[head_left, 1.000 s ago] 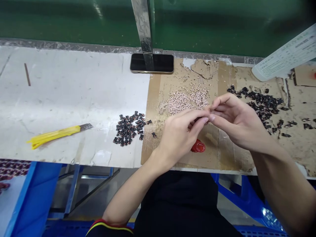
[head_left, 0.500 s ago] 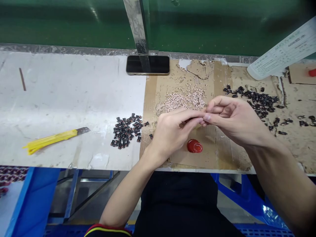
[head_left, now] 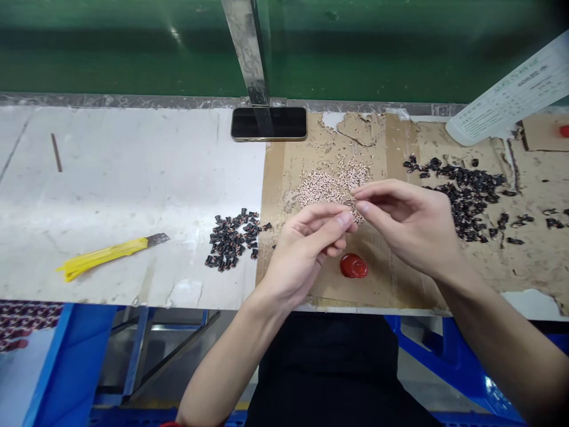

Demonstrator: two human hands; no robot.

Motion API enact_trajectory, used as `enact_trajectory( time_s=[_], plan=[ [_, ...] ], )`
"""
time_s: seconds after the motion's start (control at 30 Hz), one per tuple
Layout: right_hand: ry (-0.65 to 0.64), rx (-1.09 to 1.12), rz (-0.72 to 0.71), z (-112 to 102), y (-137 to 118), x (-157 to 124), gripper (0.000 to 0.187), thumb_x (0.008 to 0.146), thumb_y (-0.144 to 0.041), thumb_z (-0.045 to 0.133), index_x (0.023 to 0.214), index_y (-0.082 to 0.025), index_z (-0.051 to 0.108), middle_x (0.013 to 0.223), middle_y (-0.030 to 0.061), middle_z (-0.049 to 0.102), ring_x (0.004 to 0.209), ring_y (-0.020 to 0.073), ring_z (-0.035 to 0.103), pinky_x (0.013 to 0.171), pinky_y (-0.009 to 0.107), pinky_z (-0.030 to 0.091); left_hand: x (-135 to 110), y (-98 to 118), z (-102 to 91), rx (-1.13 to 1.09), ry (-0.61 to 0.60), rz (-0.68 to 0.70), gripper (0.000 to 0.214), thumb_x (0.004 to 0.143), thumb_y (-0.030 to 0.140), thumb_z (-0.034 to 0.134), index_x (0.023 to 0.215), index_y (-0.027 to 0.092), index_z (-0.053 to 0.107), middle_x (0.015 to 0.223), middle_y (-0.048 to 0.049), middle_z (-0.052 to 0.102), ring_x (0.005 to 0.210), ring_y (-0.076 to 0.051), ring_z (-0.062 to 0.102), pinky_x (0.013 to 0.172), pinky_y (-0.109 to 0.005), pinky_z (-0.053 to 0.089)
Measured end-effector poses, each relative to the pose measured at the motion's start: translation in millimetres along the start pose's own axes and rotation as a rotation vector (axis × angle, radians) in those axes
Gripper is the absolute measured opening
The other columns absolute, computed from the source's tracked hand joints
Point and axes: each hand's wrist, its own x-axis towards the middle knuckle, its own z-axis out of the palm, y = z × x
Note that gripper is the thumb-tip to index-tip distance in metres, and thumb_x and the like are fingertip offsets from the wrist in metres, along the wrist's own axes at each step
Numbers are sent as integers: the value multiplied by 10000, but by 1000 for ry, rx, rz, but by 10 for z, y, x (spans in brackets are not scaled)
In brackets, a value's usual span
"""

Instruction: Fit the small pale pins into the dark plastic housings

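Observation:
My left hand [head_left: 304,252] and my right hand [head_left: 406,225] hang above a cardboard sheet [head_left: 377,284], their fingertips close together but apart. The right fingertips are just over the lower edge of a pile of tiny pale pink parts [head_left: 322,188]. Whether either hand pinches something small cannot be seen. A red round object [head_left: 354,266] lies below the hands. Small black parts with coppery ends are scattered to the right [head_left: 466,198], and a tighter cluster of them [head_left: 229,243] sits left of my left hand.
A yellow utility knife [head_left: 106,258] lies on the white bench top [head_left: 133,178]. A black phone [head_left: 269,123] stands against a metal post [head_left: 244,47] at the back, before a green panel. A printed paper [head_left: 507,98] lies at the back right. Blue seating shows below the bench.
My hands have drawn slightly apart, their fingertips no longer meeting. The right fingertips have shifted left and up toward the pale pile. The view has tilted slightly.

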Motion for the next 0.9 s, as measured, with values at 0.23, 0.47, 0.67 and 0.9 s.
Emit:
enact_trajectory(
  time_s=[0.23,0.47,0.67,0.9],
  plan=[
    [48,109,-197,49,-228,-307,253,875,-111,774,1000,-324,826,983,21,815,894,215,767,775,392,675,-155,-54,36,-272,-38,-256,137,802,215,906,826,185,774,744,12,724,566,-8,565,538,-82,472],
    [43,-5,-218,46,-226,-561,325,885,-97,746,1088,-347,785,1013,21,804,897,234,757,775,428,647,-318,-154,108,-311,-6,-315,173,733,227,959,773,185,796,714,15,738,562,-4,601,543,-71,491],
    [28,-87,-168,-34,-198,-801,348,897,-86,701,1124,-350,724,1033,34,772,927,252,733,807,445,603,-499,-246,51,-96,33,-198,99,788,225,915,844,213,834,724,5,778,607,-66,692,586,-139,587],
    [-165,-523,-245,-178,-14,-960,303,882,-72,712,1106,-273,678,1191,99,736,1071,290,723,931,453,586,-678,-260,-237,132,217,84,222,891,129,808,1085,237,802,897,-7,840,768,-107,793,687,-151,651]
  ],
)
